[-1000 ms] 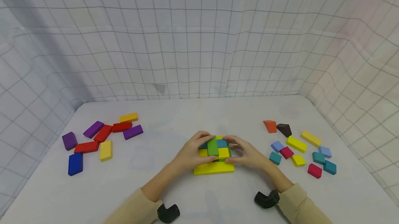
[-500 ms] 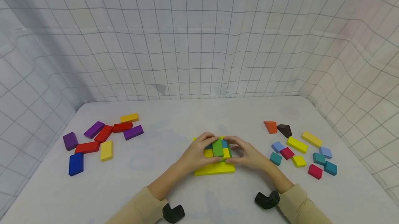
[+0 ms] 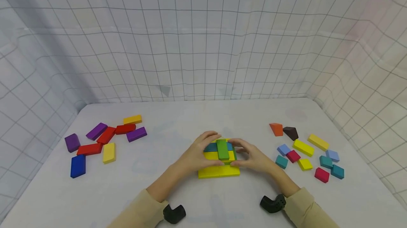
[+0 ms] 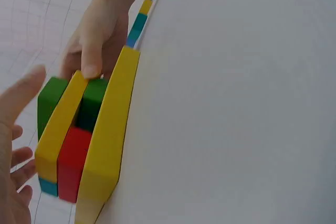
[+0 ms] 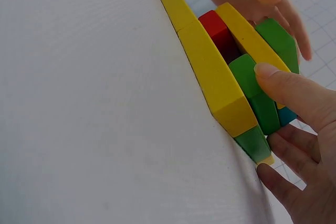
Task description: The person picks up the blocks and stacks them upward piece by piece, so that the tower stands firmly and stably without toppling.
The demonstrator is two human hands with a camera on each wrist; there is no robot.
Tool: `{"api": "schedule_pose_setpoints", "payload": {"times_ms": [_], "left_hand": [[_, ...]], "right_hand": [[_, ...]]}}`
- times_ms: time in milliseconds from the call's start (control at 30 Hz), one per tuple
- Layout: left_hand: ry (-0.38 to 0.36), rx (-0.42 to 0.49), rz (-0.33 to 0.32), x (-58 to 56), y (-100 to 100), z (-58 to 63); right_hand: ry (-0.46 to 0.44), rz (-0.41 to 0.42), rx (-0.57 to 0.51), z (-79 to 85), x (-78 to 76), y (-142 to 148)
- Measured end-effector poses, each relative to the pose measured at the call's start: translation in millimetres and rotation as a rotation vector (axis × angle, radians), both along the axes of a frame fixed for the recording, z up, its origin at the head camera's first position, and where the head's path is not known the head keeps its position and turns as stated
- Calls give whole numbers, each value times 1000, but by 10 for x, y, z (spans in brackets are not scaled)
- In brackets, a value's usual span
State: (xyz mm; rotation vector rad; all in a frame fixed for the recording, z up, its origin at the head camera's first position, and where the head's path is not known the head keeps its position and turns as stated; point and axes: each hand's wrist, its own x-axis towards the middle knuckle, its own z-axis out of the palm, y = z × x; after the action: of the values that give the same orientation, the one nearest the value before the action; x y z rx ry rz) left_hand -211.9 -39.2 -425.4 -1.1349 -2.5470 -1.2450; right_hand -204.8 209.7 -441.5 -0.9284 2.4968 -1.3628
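A low stack of wooden blocks stands at the table's middle in the head view. Long yellow blocks point(image 5: 212, 69) form its base, with a red block point(image 4: 74, 163) and green blocks point(image 5: 254, 95) above. Higher lie a yellow block point(image 4: 60, 129) and a blue block point(image 3: 210, 147). A green block point(image 3: 223, 149) lies on top, pointing away from me. My left hand point(image 3: 191, 155) hovers around that top block, thumb and fingers apart from it. My right hand point(image 3: 253, 155) holds the stack's right side, its thumb on the end of the lower green block, fingers at the far side.
Loose purple, red, yellow and dark blue blocks point(image 3: 77, 166) lie at the left. On the right are small teal, pink, light blue and yellow blocks point(image 3: 303, 147), plus an orange block point(image 3: 276, 129) and a dark brown block point(image 3: 290, 133). Gridded white curtains point(image 3: 203, 44) surround the table.
The left hand moved the top green block rightward, set it straighter on the stack, and let go, its fingers spreading away. The right hand has stayed at the stack's right side.
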Motion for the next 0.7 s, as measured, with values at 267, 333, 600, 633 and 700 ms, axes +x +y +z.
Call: {"api": "schedule_pose_setpoints", "payload": {"times_ms": [267,333,600,633,700], "left_hand": [[89,-24,278,-295,-916,-55],[86,-64,353,-350,-1200,-97],[-16,-169,533,-351,-1973,-225],[-22,-176,541,-339,-2004,-228],[-25,-184,545,-321,-2037,-227]], "right_hand": [[-75,-30,12,315,153,-110],[-74,-27,9,326,158,-107],[-42,-7,-8,321,162,-102],[-43,-9,-8,323,162,-104],[-49,-12,-3,329,161,-110]]}}
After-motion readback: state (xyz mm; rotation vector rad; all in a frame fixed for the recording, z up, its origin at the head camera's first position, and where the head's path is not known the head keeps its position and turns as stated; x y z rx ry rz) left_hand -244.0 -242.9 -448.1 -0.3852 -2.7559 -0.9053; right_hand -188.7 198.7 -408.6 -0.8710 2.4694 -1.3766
